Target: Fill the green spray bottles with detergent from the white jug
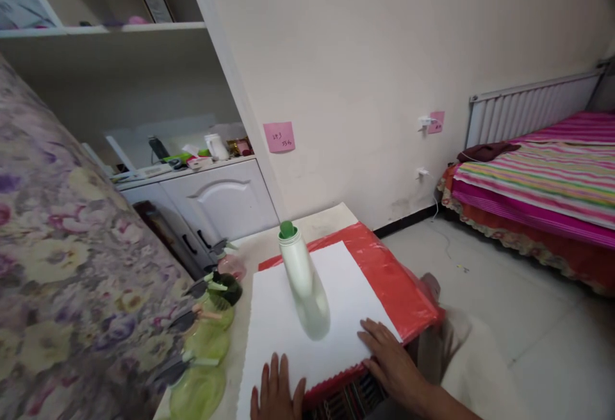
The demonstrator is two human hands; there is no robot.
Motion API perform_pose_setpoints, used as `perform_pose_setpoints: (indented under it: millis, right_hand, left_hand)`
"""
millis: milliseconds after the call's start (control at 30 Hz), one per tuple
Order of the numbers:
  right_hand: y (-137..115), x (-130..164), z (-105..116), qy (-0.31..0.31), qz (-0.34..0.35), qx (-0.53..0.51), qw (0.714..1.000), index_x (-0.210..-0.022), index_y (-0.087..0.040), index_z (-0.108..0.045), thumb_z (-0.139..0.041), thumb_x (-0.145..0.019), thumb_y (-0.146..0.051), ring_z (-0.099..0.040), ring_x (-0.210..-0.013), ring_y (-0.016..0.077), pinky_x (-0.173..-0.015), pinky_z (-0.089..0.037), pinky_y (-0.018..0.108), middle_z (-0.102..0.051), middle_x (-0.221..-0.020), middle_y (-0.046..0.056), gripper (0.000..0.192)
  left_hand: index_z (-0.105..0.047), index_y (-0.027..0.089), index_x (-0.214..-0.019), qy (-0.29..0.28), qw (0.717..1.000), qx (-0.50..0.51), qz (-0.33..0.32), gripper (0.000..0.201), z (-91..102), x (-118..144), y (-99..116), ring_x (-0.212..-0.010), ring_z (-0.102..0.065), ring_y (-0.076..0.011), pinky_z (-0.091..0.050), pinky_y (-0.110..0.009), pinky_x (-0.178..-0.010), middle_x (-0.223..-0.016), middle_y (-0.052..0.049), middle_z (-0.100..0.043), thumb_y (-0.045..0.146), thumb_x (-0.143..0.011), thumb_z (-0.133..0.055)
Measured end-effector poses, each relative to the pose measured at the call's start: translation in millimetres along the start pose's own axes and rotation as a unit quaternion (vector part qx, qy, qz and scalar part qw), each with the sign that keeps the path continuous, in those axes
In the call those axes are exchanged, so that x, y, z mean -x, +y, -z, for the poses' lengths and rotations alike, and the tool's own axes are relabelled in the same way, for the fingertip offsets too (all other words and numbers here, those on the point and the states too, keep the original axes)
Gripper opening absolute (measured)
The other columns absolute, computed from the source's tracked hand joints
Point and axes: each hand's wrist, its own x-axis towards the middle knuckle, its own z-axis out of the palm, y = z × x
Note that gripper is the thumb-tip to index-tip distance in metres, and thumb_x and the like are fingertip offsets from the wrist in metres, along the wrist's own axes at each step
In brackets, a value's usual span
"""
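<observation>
My left hand (277,391) lies flat at the near left of a white sheet (273,305), fingers spread and holding nothing. On the right edge of the same sheet rests my right hand (391,359), its fingers stretched out, also without anything in them. Between and beyond the hands stands a pale green bottle (303,289) with a green piece (287,230) in its mouth. Neither hand touches the bottle. Beneath the sheet is a red plastic cover (379,273) spread over the table.
Several spray bottles, a green one (209,343) and a pink one (232,263) among them, line the table's left side beside a floral curtain (72,247). A white cabinet (225,205) stands behind. To the right is a bed (542,177) with striped covers.
</observation>
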Motion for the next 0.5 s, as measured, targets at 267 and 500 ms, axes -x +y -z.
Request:
perform_pose_setpoints:
  millis: [267,500]
  right_hand:
    - [0.0,-11.1,14.8,-0.005,-0.066,-0.052,0.996,-0.138,-0.021,-0.047,-0.052,-0.089,-0.027,-0.037,-0.139,0.0315,-0.113,-0.03,0.057,-0.043,-0.149,0.014,0.05]
    - [3.4,22.8,43.6,0.161,-0.318,-0.43,0.829,-0.099,-0.024,-0.071,-0.072,-0.074,-0.043,-0.061,-0.105,0.0277,-0.099,-0.044,0.04,-0.071,-0.104,0.006,0.031]
  left_hand:
    - [-0.049,0.018,-0.138,0.005,0.999,0.007,-0.031,0.051,9.8,-11.3,17.5,-0.138,-0.035,-0.0305,-0.03,-0.051,-0.109,-0.15,-0.01,-0.041,0.037,-0.092,-0.039]
    - [-0.046,0.018,-0.14,0.016,0.998,0.037,-0.044,0.052,-1.0,-8.5,14.3,-0.139,-0.034,-0.0285,-0.029,-0.048,-0.11,-0.15,-0.01,-0.04,0.037,-0.092,-0.04]
